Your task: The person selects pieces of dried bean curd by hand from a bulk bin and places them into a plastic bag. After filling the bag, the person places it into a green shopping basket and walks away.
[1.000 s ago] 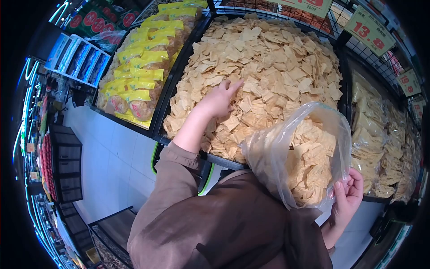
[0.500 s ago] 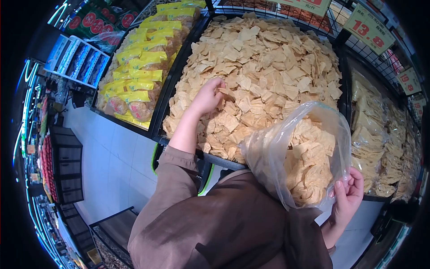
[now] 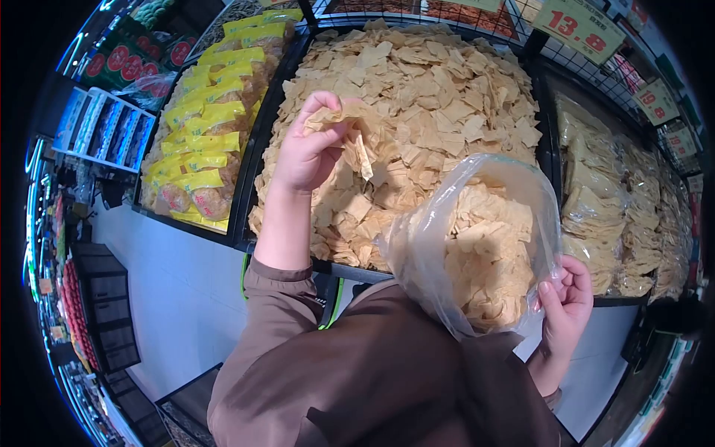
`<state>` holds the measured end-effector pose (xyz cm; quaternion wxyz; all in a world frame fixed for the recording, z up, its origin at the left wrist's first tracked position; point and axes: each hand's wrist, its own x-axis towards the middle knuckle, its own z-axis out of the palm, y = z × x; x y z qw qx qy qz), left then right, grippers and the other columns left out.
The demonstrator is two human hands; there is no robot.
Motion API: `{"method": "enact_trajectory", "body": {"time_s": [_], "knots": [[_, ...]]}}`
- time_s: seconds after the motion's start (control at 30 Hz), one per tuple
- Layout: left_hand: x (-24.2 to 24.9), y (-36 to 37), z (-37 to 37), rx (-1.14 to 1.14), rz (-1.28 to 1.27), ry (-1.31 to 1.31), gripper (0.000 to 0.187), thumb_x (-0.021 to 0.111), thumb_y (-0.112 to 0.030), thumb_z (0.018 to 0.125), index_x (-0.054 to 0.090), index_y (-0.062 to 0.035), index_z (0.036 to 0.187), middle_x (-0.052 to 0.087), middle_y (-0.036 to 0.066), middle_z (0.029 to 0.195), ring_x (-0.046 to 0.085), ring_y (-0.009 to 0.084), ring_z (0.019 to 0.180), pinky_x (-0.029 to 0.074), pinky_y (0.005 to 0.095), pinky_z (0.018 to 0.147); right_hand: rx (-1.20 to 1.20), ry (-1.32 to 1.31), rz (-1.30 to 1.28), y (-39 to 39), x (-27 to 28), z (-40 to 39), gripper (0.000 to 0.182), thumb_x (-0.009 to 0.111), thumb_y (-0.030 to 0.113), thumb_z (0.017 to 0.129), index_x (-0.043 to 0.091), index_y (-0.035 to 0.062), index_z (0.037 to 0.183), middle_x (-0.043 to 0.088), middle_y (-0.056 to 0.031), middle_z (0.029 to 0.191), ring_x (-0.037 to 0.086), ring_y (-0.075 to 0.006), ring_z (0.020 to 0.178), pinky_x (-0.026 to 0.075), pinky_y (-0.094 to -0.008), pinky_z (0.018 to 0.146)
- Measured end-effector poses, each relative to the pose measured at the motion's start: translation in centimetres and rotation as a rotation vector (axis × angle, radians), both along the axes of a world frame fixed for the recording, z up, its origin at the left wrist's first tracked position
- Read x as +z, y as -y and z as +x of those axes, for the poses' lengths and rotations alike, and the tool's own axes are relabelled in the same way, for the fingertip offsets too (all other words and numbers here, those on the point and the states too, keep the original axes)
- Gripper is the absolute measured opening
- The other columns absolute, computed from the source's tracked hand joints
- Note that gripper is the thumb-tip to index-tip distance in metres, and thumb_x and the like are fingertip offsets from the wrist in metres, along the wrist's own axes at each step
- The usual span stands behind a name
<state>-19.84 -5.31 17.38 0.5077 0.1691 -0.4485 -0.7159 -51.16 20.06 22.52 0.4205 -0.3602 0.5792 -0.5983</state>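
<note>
head view: fingers (image 3: 328, 112) closed on chips (image 3: 350, 138)

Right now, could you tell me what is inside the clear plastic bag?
The plastic bag holds a heap of tan dried tofu-skin pieces, filling most of it. The right hand grips its edge; the bag's bottom is hidden behind the sleeve.
</note>
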Motion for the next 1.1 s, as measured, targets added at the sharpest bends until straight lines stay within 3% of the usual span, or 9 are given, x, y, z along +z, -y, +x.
{"method": "enact_trajectory", "body": {"time_s": [0.23,0.37,0.4,0.47,0.67,0.8,0.87,1.0,1.1], "knots": [[9.3,-4.6,-9.4,-0.484,-0.26,-0.116,0.038,0.072,-0.02,0.079,0.045,-0.0074,0.103,0.052,0.027,0.116,0.059,0.0365,0.102,0.05,0.0427,0.089,0.027,0.025,-0.051,0.0,0.3,0.2,0.036,0.061,-0.008,0.084,0.049,-0.0046,0.119,0.06,-0.0049,0.084,0.057,-0.0062,0.066,0.047,-0.0178,0.058],[11.0,-6.8,-12.3,-0.742,-0.413,0.32,0.029,0.065,-0.007,0.079,0.05,-0.0035,0.103,0.056,0.017,0.116,0.056,0.0229,0.109,0.042,0.0329,0.094,0.017,0.0,-0.044,-0.4,0.5,-0.3,0.037,0.061,-0.008,0.085,0.049,-0.0045,0.119,0.059,-0.0047,0.083,0.057,-0.0059,0.064,0.046,-0.0173,0.058],[10.9,-6.9,-12.9,-0.75,-0.416,0.319,0.029,0.065,-0.007,0.079,0.05,-0.0035,0.103,0.056,0.017,0.116,0.056,0.0229,0.109,0.042,0.0329,0.094,0.009,0.0,-0.045,-0.5,0.6,-0.4,0.037,0.061,-0.008,0.085,0.049,-0.0045,0.119,0.059,-0.0047,0.083,0.057,-0.0059,0.064,0.046,-0.0173,0.058],[10.2,-7.1,-13.9,-0.789,-0.753,0.764,0.034,0.07,-0.009,0.079,0.051,-0.0016,0.106,0.055,0.015,0.119,0.052,0.0254,0.115,0.041,0.0337,0.096,-0.025,0.017,-0.042,-0.7,0.7,-0.3,0.037,0.061,-0.007,0.085,0.049,-0.0045,0.119,0.059,-0.0046,0.083,0.057,-0.0055,0.064,0.046,-0.0169,0.058],[11.0,-7.9,-11.4,-0.45,-1.037,0.832,0.069,0.082,-0.023,0.067,0.051,-0.006,0.126,0.045,0.02,0.136,0.046,0.0345,0.124,0.038,0.0396,0.101,-0.005,0.015,-0.065,-0.8,0.6,-0.7,0.036,0.06,-0.008,0.085,0.049,-0.0049,0.119,0.059,-0.0037,0.083,0.056,-0.0049,0.064,0.046,-0.0159,0.057],[11.8,-8.7,-8.8,-0.221,-1.06,0.903,0.069,0.084,-0.027,0.064,0.056,-0.0109,0.124,0.039,0.021,0.142,0.042,0.0351,0.128,0.037,0.0404,0.103,0.008,-0.028,-0.047,-0.5,1.0,-0.8,0.038,0.063,-0.005,0.084,0.051,-0.0031,0.12,0.059,-0.0054,0.085,0.058,-0.0083,0.073,0.049,-0.0206,0.063],[11.4,-9.0,-7.7,0.099,-1.159,1.126,0.055,0.083,-0.028,0.065,0.063,-0.0101,0.114,0.046,0.02,0.137,0.046,0.0363,0.124,0.041,0.0407,0.099,-0.029,-0.721,-0.249,0.5,1.9,-0.9,0.041,0.069,0.002,0.078,0.056,-0.0009,0.117,0.062,-0.0114,0.095,0.061,-0.0195,0.088,0.051,-0.0303,0.076],[9.1,-8.9,-5.8,0.018,-1.103,1.212,0.046,0.081,-0.028,0.069,0.066,-0.0068,0.107,0.054,0.02,0.127,0.058,0.0356,0.107,0.047,0.0406,0.088,0.339,-1.145,-0.394,1.4,5.5,-0.8,0.044,0.074,0.016,0.072,0.063,0.0021,0.112,0.055,-0.0177,0.127,0.055,-0.0367,0.113,0.046,-0.0429,0.094],[8.9,-9.2,-5.6,-0.136,-0.885,1.155,0.042,0.079,-0.019,0.073,0.064,-0.004,0.109,0.061,0.017,0.109,0.064,0.0267,0.08,0.051,0.0349,0.071,0.623,-1.314,-0.275,3.0,7.6,1.7,0.043,0.07,0.018,0.075,0.063,0.0037,0.115,0.05,-0.0171,0.134,0.053,-0.038,0.117,0.046,-0.0449,0.095]]}}
